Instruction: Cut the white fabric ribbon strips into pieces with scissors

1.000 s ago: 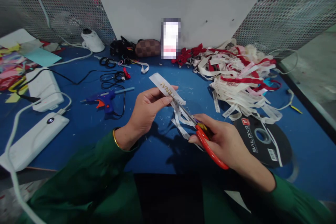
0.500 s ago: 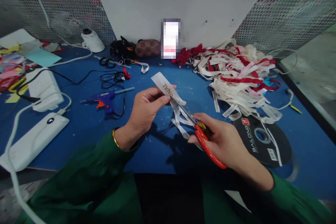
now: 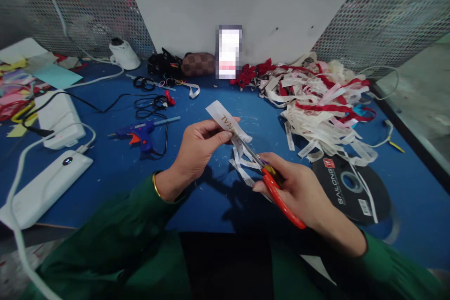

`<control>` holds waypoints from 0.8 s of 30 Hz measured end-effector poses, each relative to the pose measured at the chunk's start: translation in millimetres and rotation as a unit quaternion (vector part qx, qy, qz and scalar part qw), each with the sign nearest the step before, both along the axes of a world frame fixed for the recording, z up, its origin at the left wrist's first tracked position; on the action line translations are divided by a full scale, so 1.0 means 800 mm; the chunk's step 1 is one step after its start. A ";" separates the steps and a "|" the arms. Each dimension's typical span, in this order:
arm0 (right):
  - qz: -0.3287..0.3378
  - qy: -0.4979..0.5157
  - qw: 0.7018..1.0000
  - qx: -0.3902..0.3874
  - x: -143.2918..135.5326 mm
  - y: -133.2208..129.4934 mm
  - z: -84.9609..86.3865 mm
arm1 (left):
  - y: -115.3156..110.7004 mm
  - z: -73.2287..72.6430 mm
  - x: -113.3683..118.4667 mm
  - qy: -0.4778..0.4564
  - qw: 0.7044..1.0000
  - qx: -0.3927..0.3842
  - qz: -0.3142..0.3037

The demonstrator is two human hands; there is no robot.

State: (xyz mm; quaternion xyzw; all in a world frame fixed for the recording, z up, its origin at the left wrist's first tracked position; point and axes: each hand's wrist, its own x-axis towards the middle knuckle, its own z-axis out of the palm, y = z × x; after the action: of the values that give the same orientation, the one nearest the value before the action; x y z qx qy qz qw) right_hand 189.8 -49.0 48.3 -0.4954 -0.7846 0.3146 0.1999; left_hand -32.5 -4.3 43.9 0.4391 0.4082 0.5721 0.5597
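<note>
Between thumb and fingers, my left hand (image 3: pixel 202 150) pinches a white ribbon (image 3: pixel 218 113) printed with gold letters. The ribbon's free end points up and away to the left. My right hand (image 3: pixel 295 185) is closed around red-handled scissors (image 3: pixel 281 201). Their blades lie along the ribbon, close to my left fingertips; whether they are fully closed I cannot tell. A yellow and purple item shows by the scissors' pivot, partly covered by my right hand. Below the blades, loose white ribbon (image 3: pixel 242 173) trails down to the blue table.
A blue glue gun (image 3: pixel 142 136) lies left of my hands. White power banks (image 3: pixel 52 187) and cables are at the far left. A heap of white and red ribbons (image 3: pixel 316 98) lies at the right, above a black spool (image 3: pixel 351 187). A phone (image 3: pixel 228 51) stands at the back.
Both hands have shifted slightly right and toward me, with the ribbon and scissors. The scissors lie further along the lettering, hiding more of it.
</note>
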 end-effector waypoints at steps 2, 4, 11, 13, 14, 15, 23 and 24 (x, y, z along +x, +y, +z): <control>0.001 0.002 1.000 -0.008 -0.001 0.001 0.002 | 0.000 0.000 0.000 0.002 1.000 -0.003 0.005; 0.004 0.003 1.000 -0.011 -0.001 0.001 0.003 | 0.000 -0.001 0.000 0.003 1.000 -0.006 0.005; 0.008 0.000 1.000 0.011 0.002 0.001 0.001 | -0.002 0.001 -0.002 0.004 1.000 -0.009 -0.007; 0.005 -0.006 1.000 0.016 0.001 0.001 0.001 | -0.001 0.002 -0.003 0.004 1.000 -0.008 -0.010; 0.004 -0.008 1.000 0.021 0.001 0.002 0.001 | -0.001 0.002 -0.004 0.004 1.000 -0.008 -0.009; 0.004 -0.009 1.000 0.025 0.000 0.002 0.001 | 0.000 0.002 -0.005 0.003 1.000 -0.007 -0.004; -0.006 -0.020 0.999 0.041 -0.001 0.003 0.000 | 0.003 0.002 -0.006 0.011 0.999 0.006 0.033; -0.009 -0.023 0.999 0.048 -0.001 0.003 -0.001 | 0.002 0.002 -0.005 0.011 0.999 0.006 0.032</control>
State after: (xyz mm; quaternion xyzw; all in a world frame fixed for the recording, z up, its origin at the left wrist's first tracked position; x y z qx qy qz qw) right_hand 189.0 -47.0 47.3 -0.4997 -0.7984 0.2635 0.2084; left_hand -36.5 -2.5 45.8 0.4350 0.4246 0.5874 0.5342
